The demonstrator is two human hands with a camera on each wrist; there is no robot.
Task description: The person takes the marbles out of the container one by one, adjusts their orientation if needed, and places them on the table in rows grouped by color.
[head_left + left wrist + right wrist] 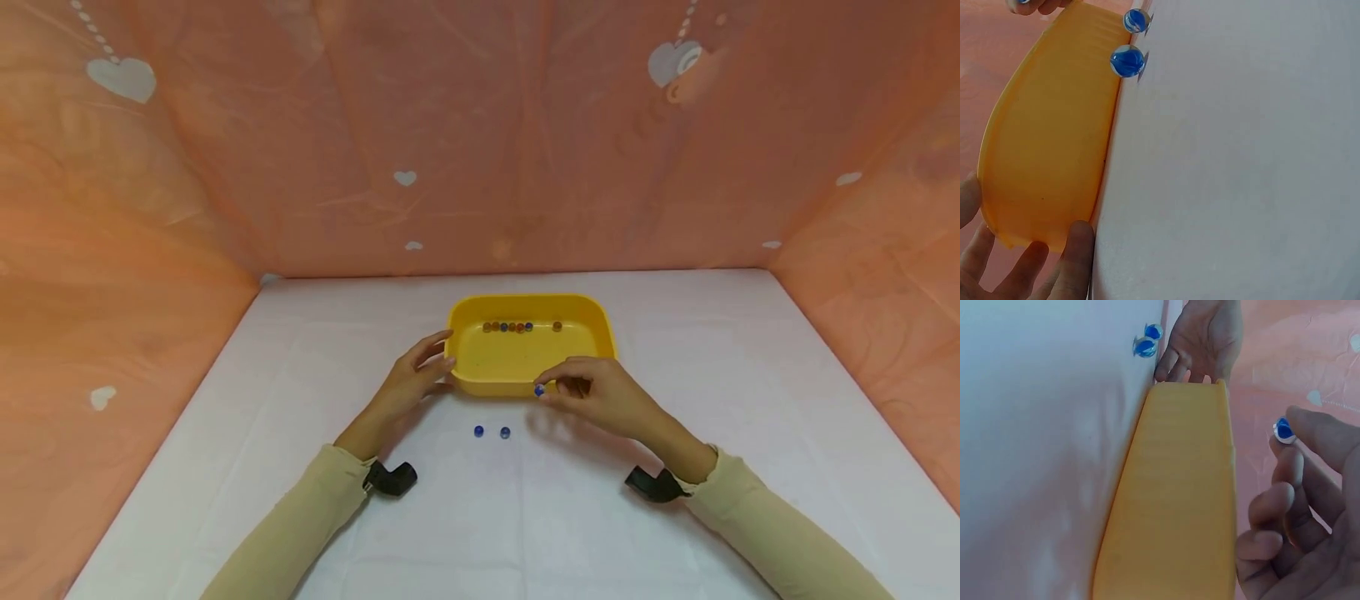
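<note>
A blue-and-white marble (1284, 430) is pinched between the thumb and fingertips of my right hand (600, 396), just over the front rim of the yellow tray (487, 388). My left hand (408, 383) touches the tray's left end with its fingers spread and fairly straight; its fingertips (1079, 234) lie against the outer wall. Inside the tray, a row of several marbles (512, 327) in amber, red and blue lies along the far side, with one amber marble (557, 326) apart on the right. Two blue marbles (478, 431) (505, 432) sit on the table before the tray.
White cloth (450, 517) covers the table. An orange sheet with heart prints (510, 150) rises at the back and both sides. Black wrist cameras (392, 479) are worn at both cuffs.
</note>
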